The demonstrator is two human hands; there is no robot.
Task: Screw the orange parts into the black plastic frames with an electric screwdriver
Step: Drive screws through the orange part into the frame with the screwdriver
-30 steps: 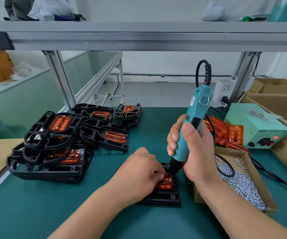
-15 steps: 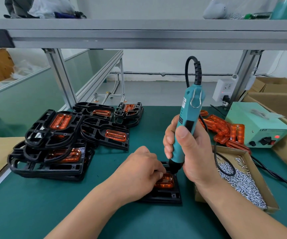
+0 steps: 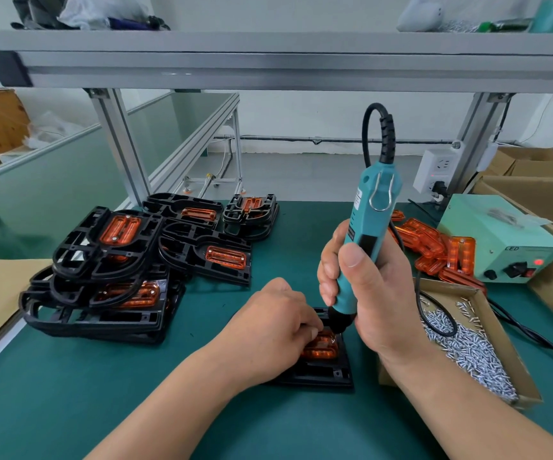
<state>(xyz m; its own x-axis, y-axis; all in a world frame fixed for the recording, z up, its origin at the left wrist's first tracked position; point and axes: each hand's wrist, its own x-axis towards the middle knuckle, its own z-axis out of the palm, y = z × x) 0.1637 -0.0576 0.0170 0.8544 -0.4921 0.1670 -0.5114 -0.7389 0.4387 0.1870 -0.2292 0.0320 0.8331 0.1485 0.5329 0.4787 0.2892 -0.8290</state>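
A black plastic frame (image 3: 334,376) lies on the green mat in front of me with an orange part (image 3: 321,350) seated in it. My left hand (image 3: 268,330) rests on the frame, its curled fingers pressing on the orange part and hiding most of it. My right hand (image 3: 368,290) grips a teal electric screwdriver (image 3: 364,234), held nearly upright. Its black nose (image 3: 339,322) points down onto the far right corner of the orange part. The bit tip and any screw are hidden.
Several black frames with orange parts (image 3: 115,260) are piled at the left. Loose orange parts (image 3: 441,250) lie at the right by a green power box (image 3: 500,240). A cardboard tray of screws (image 3: 461,343) sits close to my right wrist. The tool's cable (image 3: 534,330) trails right.
The screwdriver has swung from leaning right to almost vertical and shifted slightly left. My left hand has stayed on the orange part and frame.
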